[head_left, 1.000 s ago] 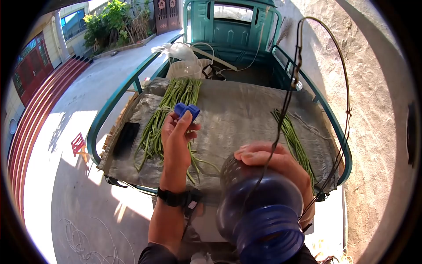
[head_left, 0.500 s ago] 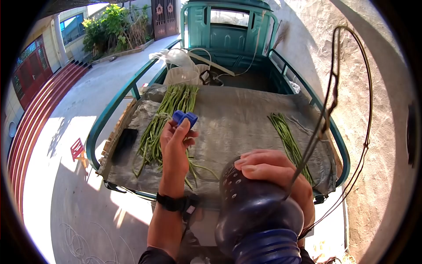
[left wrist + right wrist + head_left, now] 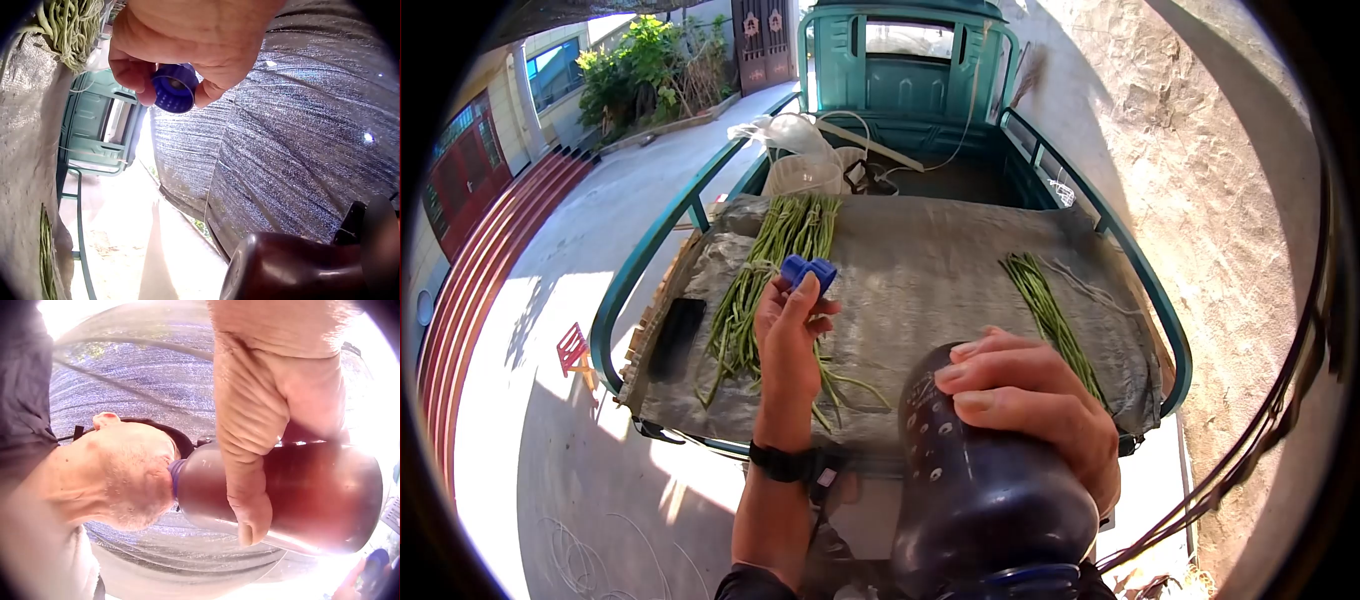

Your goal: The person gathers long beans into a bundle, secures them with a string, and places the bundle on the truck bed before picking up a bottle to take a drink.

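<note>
My left hand [image 3: 788, 345] pinches a blue screw cap [image 3: 810, 274] between thumb and fingers, above the bundle of long green beans [image 3: 745, 315]. In the left wrist view the hollow inside of the cap [image 3: 175, 94] shows. My right hand [image 3: 1045, 410] grips a large dark plastic bottle [image 3: 990, 500] round its body, with its base raised and pointing away from me. The right wrist view shows the bottle [image 3: 306, 500] lying nearly level across the picture, its blue neck [image 3: 177, 481] at the person's mouth.
A grey sheet [image 3: 920, 280] covers the bed of a green three-wheeled cart [image 3: 900, 75]. A smaller bean bundle [image 3: 1052, 322] lies at right, a black phone-like slab [image 3: 677, 338] at left. White baskets [image 3: 803, 175] stand behind. A dark cord [image 3: 1250, 450] hangs at right.
The bottle has tipped further up towards me, so its ridged neck has nearly left the head view. The dark cord has swung to the right. The left hand keeps its hold on the cap.
</note>
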{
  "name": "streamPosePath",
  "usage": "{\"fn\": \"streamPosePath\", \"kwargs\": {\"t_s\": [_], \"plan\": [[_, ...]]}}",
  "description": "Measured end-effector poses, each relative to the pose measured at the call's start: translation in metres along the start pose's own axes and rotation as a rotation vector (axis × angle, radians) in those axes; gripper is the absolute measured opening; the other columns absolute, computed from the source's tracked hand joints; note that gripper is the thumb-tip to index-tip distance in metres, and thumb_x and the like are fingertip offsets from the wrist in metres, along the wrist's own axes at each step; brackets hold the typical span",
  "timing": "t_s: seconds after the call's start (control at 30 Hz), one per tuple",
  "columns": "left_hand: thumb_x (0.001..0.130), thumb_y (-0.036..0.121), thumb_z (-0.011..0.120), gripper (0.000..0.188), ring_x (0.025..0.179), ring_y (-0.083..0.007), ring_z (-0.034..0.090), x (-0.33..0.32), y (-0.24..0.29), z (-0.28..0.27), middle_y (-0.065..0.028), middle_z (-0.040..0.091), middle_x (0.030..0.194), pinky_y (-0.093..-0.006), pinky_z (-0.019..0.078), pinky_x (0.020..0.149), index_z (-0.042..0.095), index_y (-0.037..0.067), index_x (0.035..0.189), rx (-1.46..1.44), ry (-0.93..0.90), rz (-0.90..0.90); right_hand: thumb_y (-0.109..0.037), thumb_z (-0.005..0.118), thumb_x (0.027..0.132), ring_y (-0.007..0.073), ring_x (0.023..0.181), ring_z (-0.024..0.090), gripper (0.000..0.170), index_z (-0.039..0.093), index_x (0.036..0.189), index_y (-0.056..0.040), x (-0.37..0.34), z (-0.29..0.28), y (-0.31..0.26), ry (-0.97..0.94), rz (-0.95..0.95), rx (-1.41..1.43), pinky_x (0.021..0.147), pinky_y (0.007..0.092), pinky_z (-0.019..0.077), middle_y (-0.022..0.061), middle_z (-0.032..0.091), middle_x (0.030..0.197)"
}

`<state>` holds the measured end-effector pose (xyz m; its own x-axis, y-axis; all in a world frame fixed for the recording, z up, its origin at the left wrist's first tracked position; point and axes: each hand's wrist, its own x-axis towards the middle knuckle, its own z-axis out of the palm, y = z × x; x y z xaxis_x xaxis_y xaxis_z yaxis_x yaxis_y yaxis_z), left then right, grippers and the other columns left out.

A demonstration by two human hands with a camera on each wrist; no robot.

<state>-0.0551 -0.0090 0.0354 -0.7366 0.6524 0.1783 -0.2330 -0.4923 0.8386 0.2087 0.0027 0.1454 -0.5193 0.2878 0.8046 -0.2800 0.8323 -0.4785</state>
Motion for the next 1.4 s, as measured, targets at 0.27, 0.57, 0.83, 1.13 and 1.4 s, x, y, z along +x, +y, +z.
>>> {"fn": "streamPosePath", "kwargs": {"t_s": [0.27,0.57,0.83,1.13,1.4], "plan": [[0.096,0.033,0.076,0.037,0.081,-0.0131,0.069,-0.003,0.002,0.002,-0.0020,0.067,0.099,-0.0264,0.0485,0.069,0.062,0.006,0.116,0.023,0.007,-0.013,-0.015,0.085,0.082,0.0301,0.121,0.069,0.042,0.072,0.122,-0.0141,0.000,-0.012,-0.007,-0.030,0.049,-0.033,0.112,0.0535,0.0459,0.0092,0.073,0.122],[0.099,0.031,0.074,0.030,0.079,-0.0131,0.069,-0.001,-0.003,0.000,-0.0015,0.070,0.099,-0.0253,0.0505,0.065,0.060,0.010,0.116,0.013,-0.007,-0.006,-0.015,0.086,0.078,0.0298,0.119,0.070,0.042,0.074,0.118,-0.0159,0.002,-0.015,-0.009,0.019,0.033,-0.050,0.110,0.0528,0.0470,0.0081,0.074,0.121],[0.099,0.031,0.074,0.030,0.079,-0.0125,0.070,-0.002,-0.003,0.001,-0.0008,0.070,0.099,-0.0250,0.0507,0.064,0.060,0.011,0.116,0.020,-0.014,-0.015,-0.015,0.085,0.079,0.0289,0.120,0.069,0.037,0.075,0.115,-0.0173,0.002,-0.014,-0.012,0.070,0.057,-0.056,0.112,0.0523,0.0456,0.0068,0.075,0.119],[0.099,0.031,0.074,0.031,0.078,-0.0129,0.070,-0.002,-0.004,0.002,-0.0016,0.070,0.099,-0.0251,0.0507,0.064,0.059,0.011,0.117,0.028,-0.008,-0.015,-0.014,0.084,0.080,0.0289,0.121,0.069,0.034,0.076,0.114,-0.0176,0.000,-0.013,-0.011,0.126,0.057,-0.054,0.115,0.0519,0.0436,0.0066,0.075,0.119],[0.099,0.031,0.074,0.032,0.078,-0.0135,0.070,-0.003,-0.003,0.002,-0.0016,0.070,0.099,-0.0249,0.0511,0.065,0.059,0.011,0.119,0.010,-0.011,-0.018,-0.014,0.082,0.081,0.0306,0.124,0.068,0.031,0.077,0.112,-0.0173,0.000,-0.011,-0.015,0.180,0.079,-0.061,0.116,0.0515,0.0426,0.0069,0.075,0.120]]}}
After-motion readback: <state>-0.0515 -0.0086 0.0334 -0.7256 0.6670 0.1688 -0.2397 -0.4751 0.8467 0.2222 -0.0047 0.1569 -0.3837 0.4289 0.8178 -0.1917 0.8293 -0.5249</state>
